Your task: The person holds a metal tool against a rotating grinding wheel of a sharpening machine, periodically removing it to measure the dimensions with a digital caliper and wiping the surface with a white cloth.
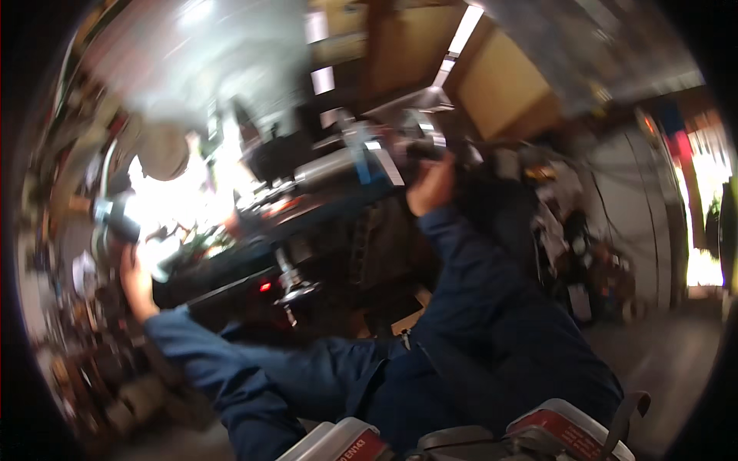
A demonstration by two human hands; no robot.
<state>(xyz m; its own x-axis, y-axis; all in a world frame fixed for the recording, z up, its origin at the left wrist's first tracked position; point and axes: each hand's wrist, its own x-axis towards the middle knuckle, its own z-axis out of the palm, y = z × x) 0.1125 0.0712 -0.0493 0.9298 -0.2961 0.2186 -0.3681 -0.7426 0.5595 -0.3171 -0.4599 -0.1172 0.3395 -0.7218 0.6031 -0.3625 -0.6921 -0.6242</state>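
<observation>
Left hand point(138, 283), blurred, fingers raised at a dark cylindrical fitting point(119, 221), grip impossible to tell; long machine point(330, 220) with silvery cylinder point(327, 170), lying between both hands; right hand point(434, 186), blurred, fingers at a dark part point(421, 150) near the machine's right end, closure indistinct.

Near edge: pale lettering point(352, 449) stands on red labels point(372, 443), one on the left casing point(332, 441), one on the right casing point(567, 432).
</observation>
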